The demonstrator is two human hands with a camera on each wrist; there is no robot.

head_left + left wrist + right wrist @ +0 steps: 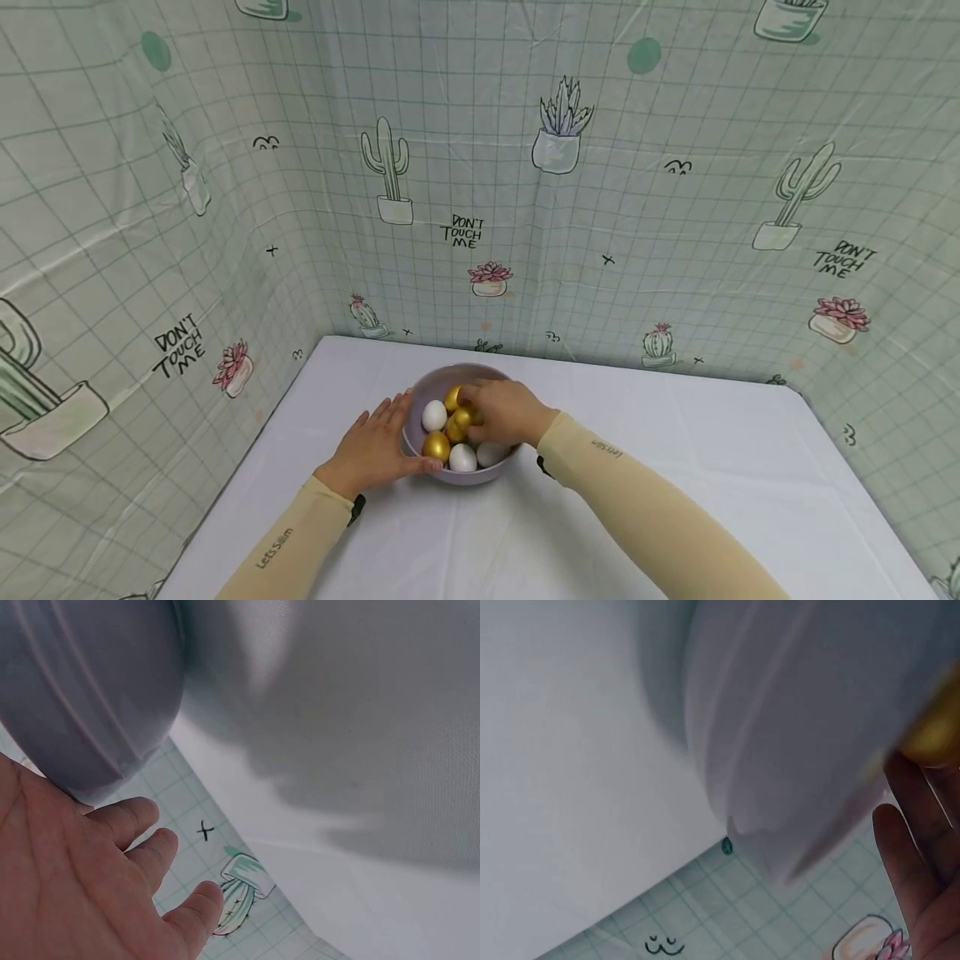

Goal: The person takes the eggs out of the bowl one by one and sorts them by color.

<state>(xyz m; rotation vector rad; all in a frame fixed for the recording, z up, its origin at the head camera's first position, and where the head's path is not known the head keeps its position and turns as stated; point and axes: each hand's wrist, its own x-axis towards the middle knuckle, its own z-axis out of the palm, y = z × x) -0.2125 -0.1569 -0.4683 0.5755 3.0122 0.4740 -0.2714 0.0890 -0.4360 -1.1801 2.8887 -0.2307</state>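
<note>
A light purple bowl stands on the table with gold and white eggs inside. My left hand rests against its left side, thumb along the front rim and fingers stretched out. In the left wrist view the fingers extend past the bowl's outer wall. Reaching in from the right, my right hand holds a gold egg between thumb and fingers. That gold egg also shows at the fingertips in the right wrist view. Near it lie a white egg and another gold egg.
A white cloth covers the table. Behind and to the left hangs a green-checked curtain printed with cacti, meeting the table's back edge. Two more white eggs sit at the bowl's front, one a white egg and the other a shaded egg.
</note>
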